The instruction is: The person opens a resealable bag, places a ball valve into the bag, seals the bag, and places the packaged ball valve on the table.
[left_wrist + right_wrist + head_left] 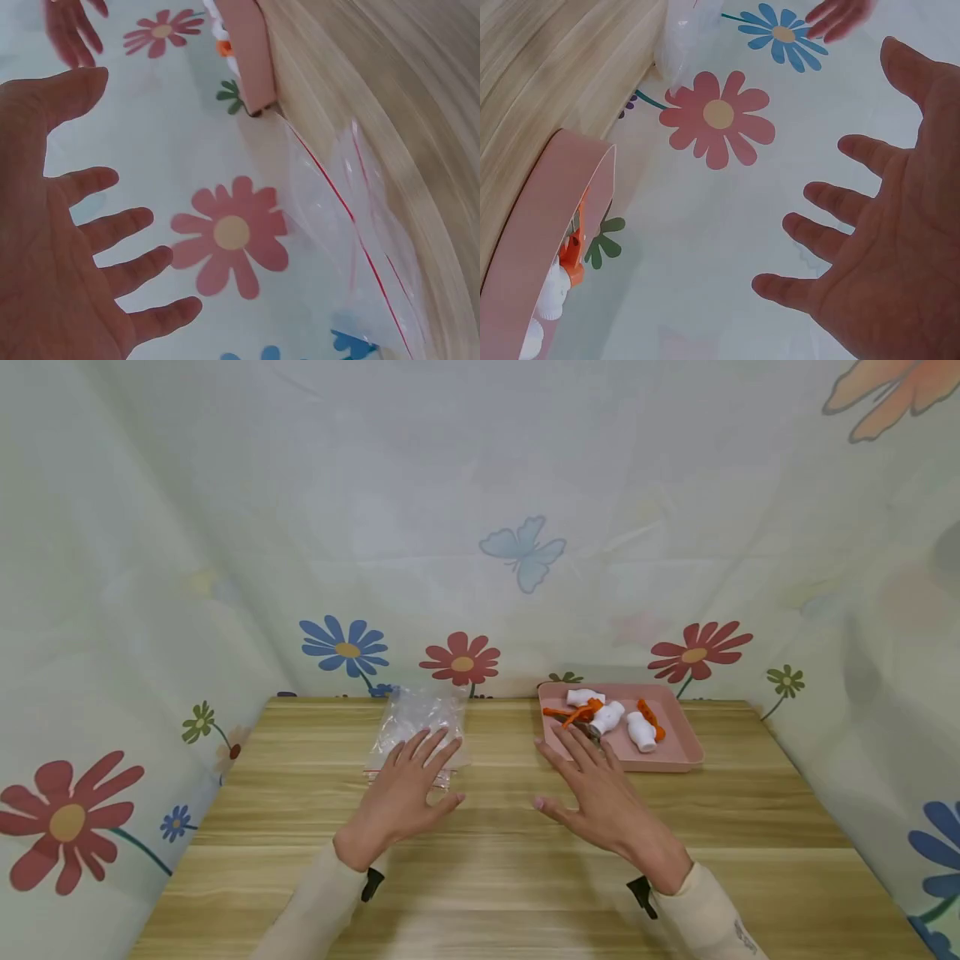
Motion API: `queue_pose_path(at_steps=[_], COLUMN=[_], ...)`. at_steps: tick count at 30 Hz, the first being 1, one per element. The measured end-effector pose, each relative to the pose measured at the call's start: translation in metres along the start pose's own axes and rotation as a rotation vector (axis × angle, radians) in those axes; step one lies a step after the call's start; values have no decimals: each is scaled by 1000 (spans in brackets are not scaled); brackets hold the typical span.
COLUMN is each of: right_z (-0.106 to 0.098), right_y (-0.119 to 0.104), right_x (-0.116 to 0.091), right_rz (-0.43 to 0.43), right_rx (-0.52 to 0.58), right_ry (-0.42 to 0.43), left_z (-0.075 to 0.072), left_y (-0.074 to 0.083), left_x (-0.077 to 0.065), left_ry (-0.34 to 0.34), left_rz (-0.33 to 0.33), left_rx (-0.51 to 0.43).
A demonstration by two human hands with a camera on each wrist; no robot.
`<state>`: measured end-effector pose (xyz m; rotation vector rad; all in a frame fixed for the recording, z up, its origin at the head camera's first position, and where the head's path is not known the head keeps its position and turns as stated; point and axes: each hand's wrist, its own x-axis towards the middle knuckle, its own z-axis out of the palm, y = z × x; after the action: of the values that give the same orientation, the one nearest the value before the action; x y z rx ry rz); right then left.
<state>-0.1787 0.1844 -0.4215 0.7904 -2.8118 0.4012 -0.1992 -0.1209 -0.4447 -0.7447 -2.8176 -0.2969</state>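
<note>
My left hand hovers, fingers spread, over the near part of some clear zip bags with red seal lines. In the left wrist view the hand is apart from the bags. My right hand, also spread and holding nothing, is above the near left edge of a pink tray. White valve-like pipe fittings and orange handle-like pieces lie in the tray. A darker piece there is partly hidden by my fingers.
A wooden table carries the bags at left and the tray at right, both near its back edge. Flower-printed curtain hangs behind the table and along both sides.
</note>
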Motion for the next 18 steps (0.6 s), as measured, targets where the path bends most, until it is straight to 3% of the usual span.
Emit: queue_pose_path(at_steps=[9, 18], right_z=[0, 6], right_y=[-3, -8], right_x=[3, 7], right_rz=[-46, -86], right_rx=[16, 34], right_ry=[-8, -5], left_z=[9, 26], left_y=[-25, -46], left_x=[6, 15], left_ry=[-10, 2], left_rz=[-51, -66], left_rx=[4, 34])
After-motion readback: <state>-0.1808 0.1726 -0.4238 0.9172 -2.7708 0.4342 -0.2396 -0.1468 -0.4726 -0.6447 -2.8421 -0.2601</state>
